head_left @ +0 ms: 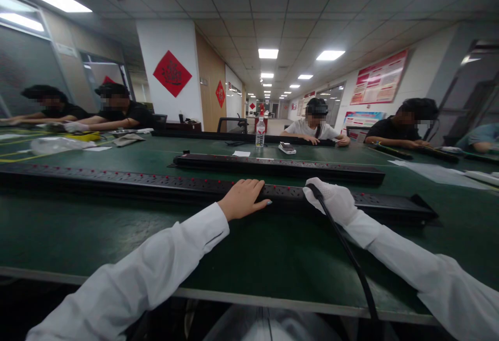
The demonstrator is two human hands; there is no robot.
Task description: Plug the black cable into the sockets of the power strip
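A long black power strip [156,185] with rows of sockets and small red dots lies across the green table in front of me. My bare left hand [242,199] rests flat on its top, fingers stretched out toward the right. My right hand [331,198], in a white glove, sits on the same strip further right, curled over a black cable [351,258] that runs back down over my sleeve to the table's near edge. I cannot see the cable's end under the glove. Both arms wear white sleeves.
A second black power strip [278,167] lies behind the first, a third [241,136] further back. A water bottle [260,133], a small device [287,148] and paper slips sit mid-table. Several seated people work on the far sides. The green table [273,258] ends just before me.
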